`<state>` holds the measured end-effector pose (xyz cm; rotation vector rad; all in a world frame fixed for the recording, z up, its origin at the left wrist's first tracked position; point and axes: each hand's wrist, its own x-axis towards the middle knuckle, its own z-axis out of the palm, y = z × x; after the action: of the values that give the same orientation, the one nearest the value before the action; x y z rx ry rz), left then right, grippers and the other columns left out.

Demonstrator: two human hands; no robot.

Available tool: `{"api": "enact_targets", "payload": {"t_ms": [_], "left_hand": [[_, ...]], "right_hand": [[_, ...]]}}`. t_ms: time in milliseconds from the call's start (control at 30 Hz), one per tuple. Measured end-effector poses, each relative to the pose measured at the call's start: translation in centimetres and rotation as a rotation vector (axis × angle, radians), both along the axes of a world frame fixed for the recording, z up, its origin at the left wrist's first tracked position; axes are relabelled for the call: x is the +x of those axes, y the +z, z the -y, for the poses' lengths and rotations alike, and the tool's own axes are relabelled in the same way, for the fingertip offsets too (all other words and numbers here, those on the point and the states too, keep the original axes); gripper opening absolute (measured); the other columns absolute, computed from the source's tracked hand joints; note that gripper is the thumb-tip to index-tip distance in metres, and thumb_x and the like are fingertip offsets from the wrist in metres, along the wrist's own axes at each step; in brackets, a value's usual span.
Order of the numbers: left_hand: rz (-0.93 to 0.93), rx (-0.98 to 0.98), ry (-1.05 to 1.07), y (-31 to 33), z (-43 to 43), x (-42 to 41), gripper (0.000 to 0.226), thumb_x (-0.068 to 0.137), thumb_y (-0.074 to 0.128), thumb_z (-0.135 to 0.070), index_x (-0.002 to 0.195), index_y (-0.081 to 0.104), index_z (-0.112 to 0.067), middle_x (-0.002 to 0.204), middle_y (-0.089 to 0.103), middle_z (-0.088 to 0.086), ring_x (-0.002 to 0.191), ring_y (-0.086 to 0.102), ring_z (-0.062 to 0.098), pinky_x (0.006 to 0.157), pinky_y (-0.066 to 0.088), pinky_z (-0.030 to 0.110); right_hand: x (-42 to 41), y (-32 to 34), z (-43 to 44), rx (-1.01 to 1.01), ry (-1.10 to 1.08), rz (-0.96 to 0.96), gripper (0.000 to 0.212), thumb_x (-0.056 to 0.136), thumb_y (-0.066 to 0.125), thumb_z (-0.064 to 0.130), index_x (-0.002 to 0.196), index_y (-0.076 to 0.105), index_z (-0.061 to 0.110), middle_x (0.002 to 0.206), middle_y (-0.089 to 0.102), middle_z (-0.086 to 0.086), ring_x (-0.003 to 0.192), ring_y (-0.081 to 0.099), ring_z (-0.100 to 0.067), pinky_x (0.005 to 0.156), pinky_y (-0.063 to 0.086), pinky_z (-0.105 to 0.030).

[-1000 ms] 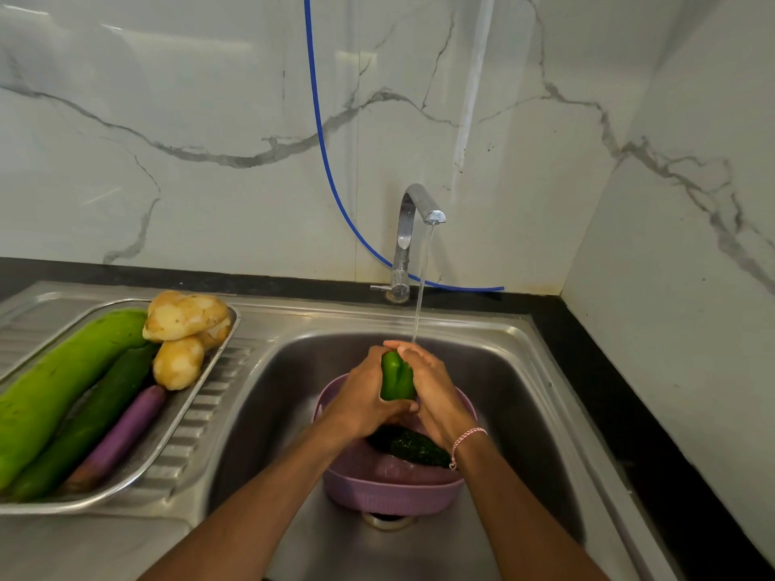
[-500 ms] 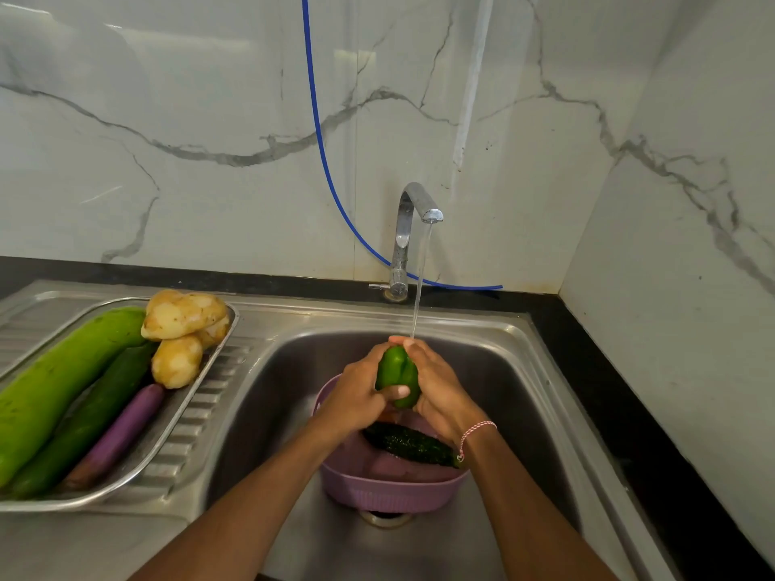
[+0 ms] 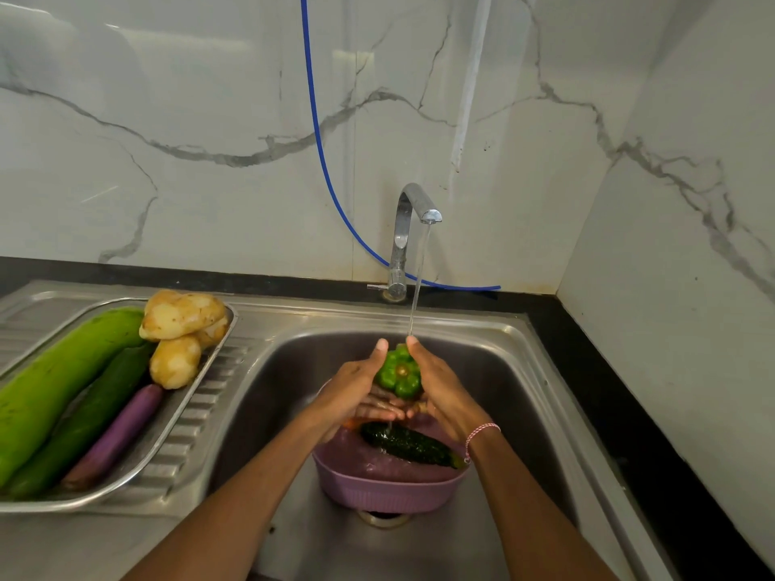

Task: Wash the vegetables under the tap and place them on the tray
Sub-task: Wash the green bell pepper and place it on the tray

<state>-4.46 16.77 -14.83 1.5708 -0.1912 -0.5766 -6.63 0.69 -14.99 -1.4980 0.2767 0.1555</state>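
Observation:
A green bell pepper (image 3: 398,374) sits cupped between both hands under the running tap (image 3: 413,211), its end turned toward me. My left hand (image 3: 354,390) holds its left side, and my right hand (image 3: 444,392) holds its right side. Water falls onto the pepper. Below the hands a purple basket (image 3: 390,490) stands in the sink (image 3: 516,371) with a dark green cucumber (image 3: 409,445) in it. On the drainboard at left, the steel tray (image 3: 184,429) carries a pale green gourd (image 3: 54,383), a dark green vegetable (image 3: 90,417), a purple aubergine (image 3: 119,434) and potatoes (image 3: 180,314).
A blue hose (image 3: 323,161) runs down the marble wall behind the tap. A marble side wall stands close on the right, past a black counter strip (image 3: 620,413). The drain (image 3: 383,517) shows just in front of the basket.
The pepper has been turned in my hands, from lying sideways to showing its end toward me. Both hands have opened slightly around it.

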Motion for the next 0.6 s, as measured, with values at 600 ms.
{"api": "enact_targets", "payload": {"t_ms": [600], "left_hand": [[0.162, 0.211, 0.107, -1.5, 0.3, 0.7, 0.054, 0.095, 0.05, -0.067, 0.123, 0.059, -0.021, 0.1, 0.076, 0.007, 0.056, 0.07, 0.021, 0.055, 0.06, 0.033]], "right_hand": [[-0.1, 0.1, -0.7, 0.07, 0.008, -0.102, 0.034, 0.113, 0.033, 0.037, 0.137, 0.048, 0.017, 0.103, 0.075, -0.034, 0.091, 0.075, -0.052, 0.055, 0.064, -0.034]]}}
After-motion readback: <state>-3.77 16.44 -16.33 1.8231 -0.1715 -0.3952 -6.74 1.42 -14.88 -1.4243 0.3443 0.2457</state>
